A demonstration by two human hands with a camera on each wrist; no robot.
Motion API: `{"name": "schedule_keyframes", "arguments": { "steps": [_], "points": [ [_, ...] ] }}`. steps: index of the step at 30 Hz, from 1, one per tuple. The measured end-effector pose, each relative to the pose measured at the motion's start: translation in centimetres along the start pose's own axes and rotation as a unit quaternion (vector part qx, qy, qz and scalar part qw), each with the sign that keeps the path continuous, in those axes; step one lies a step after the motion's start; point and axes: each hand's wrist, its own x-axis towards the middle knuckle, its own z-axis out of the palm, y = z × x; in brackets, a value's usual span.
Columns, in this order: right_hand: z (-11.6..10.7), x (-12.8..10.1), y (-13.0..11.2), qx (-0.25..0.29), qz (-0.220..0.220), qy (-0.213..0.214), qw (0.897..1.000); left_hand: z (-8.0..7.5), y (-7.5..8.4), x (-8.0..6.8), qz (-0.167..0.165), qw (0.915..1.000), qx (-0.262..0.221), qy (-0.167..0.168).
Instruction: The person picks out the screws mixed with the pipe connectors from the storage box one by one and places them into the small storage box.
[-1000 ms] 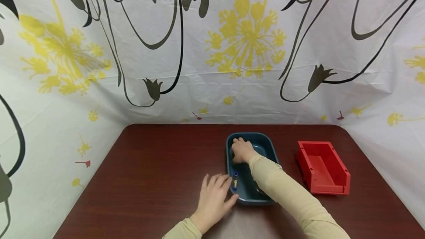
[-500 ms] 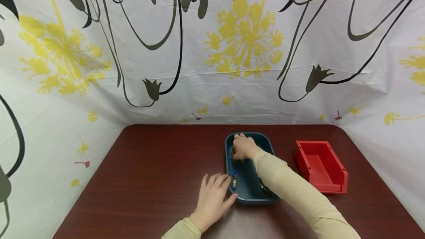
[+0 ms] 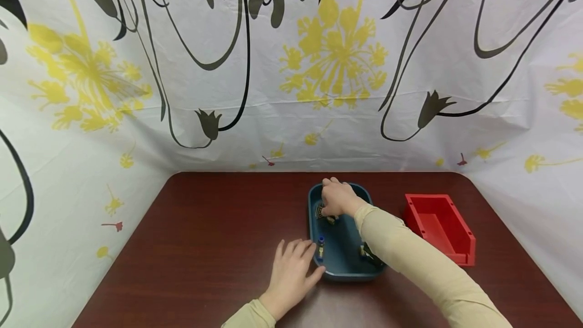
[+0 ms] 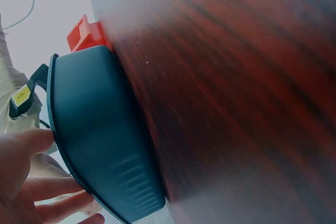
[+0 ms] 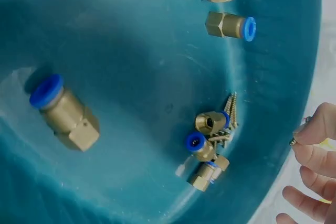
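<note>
A blue-green basin (image 3: 344, 267) stands on the table. My left hand (image 3: 291, 272) rests against its near left rim, fingers extended, as the left wrist view also shows. Over the far left part of the basin is my right hand (image 3: 339, 198). In the right wrist view its thumb and forefinger pinch a small screw (image 5: 293, 142), mostly covered by the fingertips. Down in the basin lies a little heap of brass screws (image 5: 233, 109) mixed with brass push-in fittings (image 5: 200, 147) with blue collars. Apart from the heap lie a larger fitting (image 5: 67, 113) and another fitting (image 5: 231, 26).
To the right of the basin is a red open-front bin (image 3: 439, 229). The dark brown table (image 3: 218, 237) meets a patterned cloth (image 3: 255, 90) at its back and sides. My right forearm (image 3: 410, 257) crosses the basin's right side.
My right hand has lifted slightly and shifted a little to the right, uncovering more of the heap beneath it. My left hand stays at the rim.
</note>
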Motion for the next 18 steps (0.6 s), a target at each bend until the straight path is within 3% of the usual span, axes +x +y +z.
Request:
{"name": "schedule_keyframes", "arguments": {
  "steps": [18],
  "points": [
    [-2.9, -2.9, 1.3, -0.002, -0.039, 0.049, 0.998, 0.0, 0.2, -0.1, 0.002, 1.0000, 0.003, 0.008]
  ]
}}
